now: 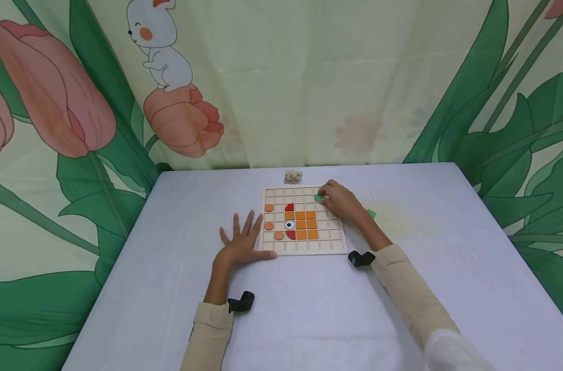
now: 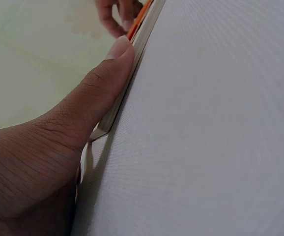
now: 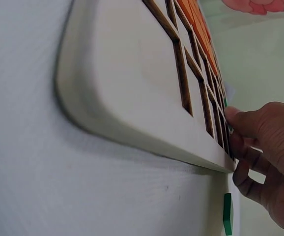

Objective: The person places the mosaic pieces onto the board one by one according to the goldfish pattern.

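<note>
A pale wooden grid board lies flat on the table. My left hand is spread beside its left edge, and the thumb rests on the near left corner. At the board's far right part, my right hand pinches a green tile with bent fingers, low over the grid cells. Set in the grid are several orange square tiles, several orange discs, two red rounded tiles and a white eye tile. The fingers partly hide the green tile.
A second green tile lies on the table right of the board, partly behind the right forearm; the right wrist view shows a green tile there too. A small patterned card lies beyond the board. A printed curtain hangs behind the table.
</note>
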{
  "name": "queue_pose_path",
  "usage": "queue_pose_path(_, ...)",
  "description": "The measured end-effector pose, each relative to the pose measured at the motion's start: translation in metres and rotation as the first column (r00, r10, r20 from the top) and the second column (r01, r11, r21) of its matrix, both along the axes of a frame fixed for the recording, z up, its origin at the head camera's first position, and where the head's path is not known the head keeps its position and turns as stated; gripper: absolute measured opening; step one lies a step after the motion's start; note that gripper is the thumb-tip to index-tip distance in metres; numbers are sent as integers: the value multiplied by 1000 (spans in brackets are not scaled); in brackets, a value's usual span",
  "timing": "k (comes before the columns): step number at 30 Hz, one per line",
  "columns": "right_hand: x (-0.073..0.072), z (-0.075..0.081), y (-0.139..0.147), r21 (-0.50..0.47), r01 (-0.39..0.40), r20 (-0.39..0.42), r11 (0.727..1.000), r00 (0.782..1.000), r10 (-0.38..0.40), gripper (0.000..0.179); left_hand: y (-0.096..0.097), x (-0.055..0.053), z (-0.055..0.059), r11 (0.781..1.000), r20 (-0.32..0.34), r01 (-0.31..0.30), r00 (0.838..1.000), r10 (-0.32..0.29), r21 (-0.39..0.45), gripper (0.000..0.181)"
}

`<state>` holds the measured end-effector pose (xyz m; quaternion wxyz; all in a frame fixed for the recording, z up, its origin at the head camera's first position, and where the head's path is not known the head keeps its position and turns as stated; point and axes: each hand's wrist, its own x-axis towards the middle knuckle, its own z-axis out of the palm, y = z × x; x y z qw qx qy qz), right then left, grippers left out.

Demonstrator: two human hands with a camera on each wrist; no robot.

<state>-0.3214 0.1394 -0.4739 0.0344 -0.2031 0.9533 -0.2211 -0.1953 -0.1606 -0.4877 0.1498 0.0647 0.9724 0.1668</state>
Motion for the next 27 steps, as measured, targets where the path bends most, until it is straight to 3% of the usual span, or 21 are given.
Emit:
queue_pose_path(13,15,11,23,5,36,-21,999,999,-36,29,3,3,4,1000,7,-8,1000,8,4,120)
queue_pose_path(27,23,13,58,58,103,36,993,994,-105,34,2,1,4,1000,9,-10,1000,10,2,121)
